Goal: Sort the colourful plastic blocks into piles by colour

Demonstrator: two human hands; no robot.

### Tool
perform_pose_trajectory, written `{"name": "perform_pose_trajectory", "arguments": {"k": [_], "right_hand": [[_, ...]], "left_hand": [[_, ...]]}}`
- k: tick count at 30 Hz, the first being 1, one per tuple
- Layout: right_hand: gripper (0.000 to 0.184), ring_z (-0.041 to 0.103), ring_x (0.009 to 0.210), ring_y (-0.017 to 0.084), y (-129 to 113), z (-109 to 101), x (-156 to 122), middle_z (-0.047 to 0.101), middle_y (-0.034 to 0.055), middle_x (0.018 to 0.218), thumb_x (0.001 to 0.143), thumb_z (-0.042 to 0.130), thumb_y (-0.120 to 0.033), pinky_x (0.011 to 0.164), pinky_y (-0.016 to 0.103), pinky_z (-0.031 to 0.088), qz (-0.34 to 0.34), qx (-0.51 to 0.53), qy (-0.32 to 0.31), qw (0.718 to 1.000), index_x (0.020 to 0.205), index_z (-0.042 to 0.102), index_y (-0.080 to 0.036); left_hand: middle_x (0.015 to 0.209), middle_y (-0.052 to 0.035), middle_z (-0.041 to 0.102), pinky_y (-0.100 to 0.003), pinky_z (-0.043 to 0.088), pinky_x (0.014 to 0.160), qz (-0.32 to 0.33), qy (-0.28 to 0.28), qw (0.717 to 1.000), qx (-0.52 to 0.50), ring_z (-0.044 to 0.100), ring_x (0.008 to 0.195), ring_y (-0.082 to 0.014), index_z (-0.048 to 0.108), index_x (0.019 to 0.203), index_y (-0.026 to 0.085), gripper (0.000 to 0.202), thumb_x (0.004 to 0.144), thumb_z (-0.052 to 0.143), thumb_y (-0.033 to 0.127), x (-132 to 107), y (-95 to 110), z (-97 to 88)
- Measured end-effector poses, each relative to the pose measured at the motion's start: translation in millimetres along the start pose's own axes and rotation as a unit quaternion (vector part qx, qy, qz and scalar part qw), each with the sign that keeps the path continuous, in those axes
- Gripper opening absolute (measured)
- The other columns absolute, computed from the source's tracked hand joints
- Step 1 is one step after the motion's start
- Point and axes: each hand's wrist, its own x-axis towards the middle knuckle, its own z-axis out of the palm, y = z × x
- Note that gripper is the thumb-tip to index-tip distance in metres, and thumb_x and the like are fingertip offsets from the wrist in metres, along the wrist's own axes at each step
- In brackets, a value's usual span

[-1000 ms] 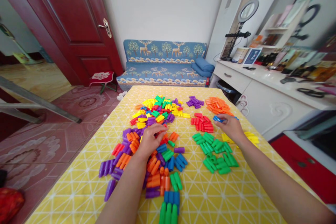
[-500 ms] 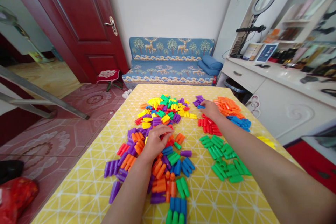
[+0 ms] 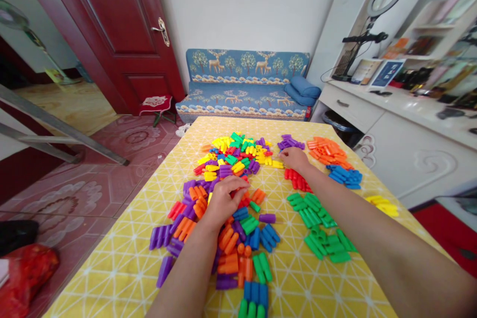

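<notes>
My left hand [image 3: 224, 198] is over a mixed heap of coloured plastic pegs [image 3: 225, 243], fingers curled and thumb drawn close to them. A red peg shows beside its fingertips; whether anything is pinched there is hidden. My right hand [image 3: 296, 160] is farther out with its fingers pinched together, just in front of a small purple pile [image 3: 290, 142] and above red pegs [image 3: 294, 180]. What lies between its fingertips cannot be made out. To its left is a heap of yellow, green, purple and red pegs [image 3: 238, 151].
Single-colour piles lie on the right of the yellow patterned tablecloth [image 3: 122, 263]: orange [image 3: 326, 151], blue [image 3: 345, 175], green [image 3: 313, 211] and yellow [image 3: 382, 205]. Beyond the table is a blue sofa [image 3: 238, 97]. A white cabinet [image 3: 413, 144] stands along the right side.
My right hand has moved slightly left and nearer, away from the purple pile. The blue peg seen at its fingertips no longer shows. My left hand has hardly moved. The view has shifted slightly.
</notes>
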Motion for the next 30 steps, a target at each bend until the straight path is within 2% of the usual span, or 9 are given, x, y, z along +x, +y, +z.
{"name": "perform_pose_trajectory", "arguments": {"k": [5,10,13,16,19,24,27,30], "right_hand": [[0.033,0.064,0.096,0.023,-6.5,-2.1,-4.4,0.072,0.0085,0.102,0.087,0.049,-0.040,0.075,0.028,0.044,-0.009,-0.008,-0.004,1.000,0.100,0.072,-0.022],[0.034,0.062,0.100,0.022,-21.9,-11.0,-22.8,0.070,0.0054,0.110,0.087,0.049,-0.042,0.081,0.029,0.042,-0.041,-0.013,0.013,0.999,0.109,0.069,-0.025],[0.035,0.059,0.103,0.027,-29.8,-13.0,-34.2,0.070,0.0062,0.107,0.080,0.058,-0.044,0.088,0.036,0.039,-0.058,-0.040,0.009,0.997,0.108,0.070,-0.027],[0.035,0.058,0.103,0.029,-34.4,-13.5,-45.0,0.070,0.0073,0.105,0.075,0.064,-0.036,0.092,0.040,0.035,-0.074,-0.068,-0.004,0.995,0.109,0.069,-0.028],[0.028,0.057,0.103,0.028,-38.8,-12.9,-56.7,0.071,0.0082,0.103,0.077,0.061,-0.029,0.090,0.040,0.034,-0.093,-0.078,-0.004,0.993,0.103,0.070,-0.025],[0.030,0.060,0.098,0.028,-46.7,-10.9,-75.1,0.070,0.0113,0.099,0.079,0.059,-0.033,0.086,0.039,0.037,-0.096,-0.076,0.013,0.992,0.104,0.066,-0.019],[0.033,0.063,0.092,0.024,-41.1,-15.2,-84.7,0.070,0.0075,0.098,0.078,0.059,-0.036,0.083,0.034,0.041,-0.082,-0.016,0.039,0.996,0.107,0.062,-0.020],[0.034,0.064,0.084,0.019,-17.1,-26.5,-97.2,0.070,0.0048,0.093,0.077,0.060,-0.037,0.076,0.029,0.046,-0.062,0.114,0.097,0.987,0.106,0.061,-0.021]], "left_hand": [[0.088,-0.0068,0.071,-0.029,0.054,0.078,0.000,0.002,1.000,-0.001,0.067,0.085,-0.0166,0.072,0.087,0.019,0.017,0.082,0.058,0.010,1.4,2.6,-1.2],[0.089,-0.0071,0.072,-0.030,0.055,0.077,0.000,0.008,1.000,0.001,0.067,0.085,-0.0174,0.073,0.088,0.019,0.016,0.083,0.059,0.014,1.6,2.1,-1.4],[0.089,-0.0071,0.072,-0.030,0.055,0.077,0.000,0.011,1.000,0.002,0.067,0.085,-0.0177,0.073,0.088,0.020,0.015,0.083,0.059,0.015,1.3,2.4,-1.5],[0.089,-0.0066,0.072,-0.030,0.054,0.077,0.000,0.010,1.000,0.005,0.067,0.085,-0.0173,0.073,0.088,0.020,0.016,0.083,0.059,0.014,1.2,2.7,-1.5],[0.090,-0.0065,0.072,-0.029,0.054,0.077,0.000,0.008,1.000,0.008,0.067,0.086,-0.0174,0.073,0.088,0.020,0.016,0.082,0.059,0.013,1.0,1.7,-1.3],[0.090,-0.0067,0.072,-0.029,0.054,0.077,0.004,0.009,1.000,0.009,0.067,0.086,-0.0171,0.073,0.089,0.019,0.017,0.082,0.059,0.013,0.7,-0.8,-0.8],[0.090,-0.0064,0.072,-0.029,0.054,0.077,0.002,0.011,1.000,0.009,0.068,0.086,-0.0172,0.073,0.088,0.019,0.016,0.082,0.059,0.013,0.7,-0.5,-0.8],[0.090,-0.0065,0.072,-0.030,0.055,0.077,0.002,0.012,1.000,0.007,0.068,0.085,-0.0173,0.073,0.088,0.020,0.016,0.082,0.059,0.014,0.7,1.2,-1.1]]}}
